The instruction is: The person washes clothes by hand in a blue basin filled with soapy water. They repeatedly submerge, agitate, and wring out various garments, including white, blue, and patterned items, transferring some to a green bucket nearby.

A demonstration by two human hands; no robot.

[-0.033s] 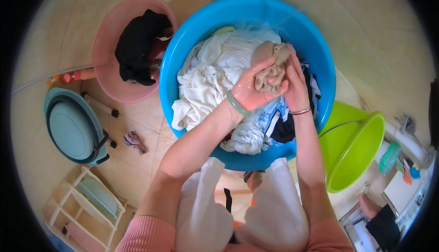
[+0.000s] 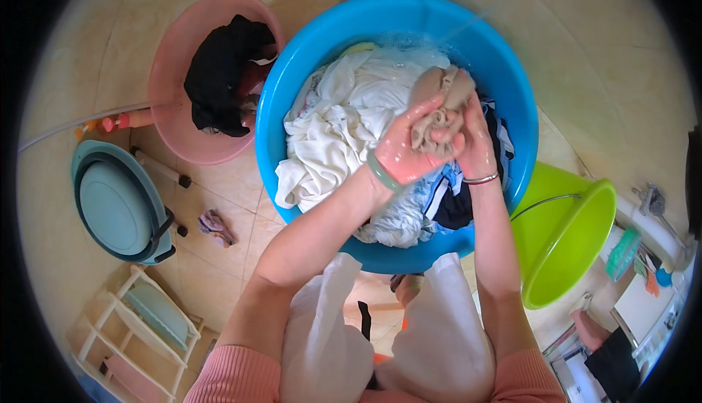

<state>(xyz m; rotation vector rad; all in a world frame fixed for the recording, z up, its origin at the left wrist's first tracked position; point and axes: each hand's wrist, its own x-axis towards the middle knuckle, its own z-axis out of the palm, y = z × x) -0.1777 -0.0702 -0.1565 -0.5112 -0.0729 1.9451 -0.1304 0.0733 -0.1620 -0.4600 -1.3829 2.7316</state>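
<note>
Both hands are closed on a crumpled, wet beige cloth (image 2: 446, 92) above a large blue tub (image 2: 523, 154). My left hand (image 2: 413, 149) cups it from the left, its fingers curled into the folds. From the right, my right hand (image 2: 477, 143) presses against it, and the cloth partly hides its fingertips. Below lie soaked white clothes (image 2: 329, 140) at the tub's left. A dark garment with white stripes (image 2: 452, 206) and a pale blue and white one (image 2: 398, 220) lie at the near right. Suds and water (image 2: 417, 45) show at the far side.
Left of the tub stands a pink basin (image 2: 167, 96) with black clothing (image 2: 219, 74). A folded grey-blue basin (image 2: 113, 206) leans near a white rack (image 2: 95, 333). A small purplish cloth (image 2: 216, 227) lies on the floor. On the right is a lime-green bucket (image 2: 570, 249), tipped sideways.
The upper part of the beige cloth has shifted right and now covers my right fingertips. Both hands have moved only slightly.
</note>
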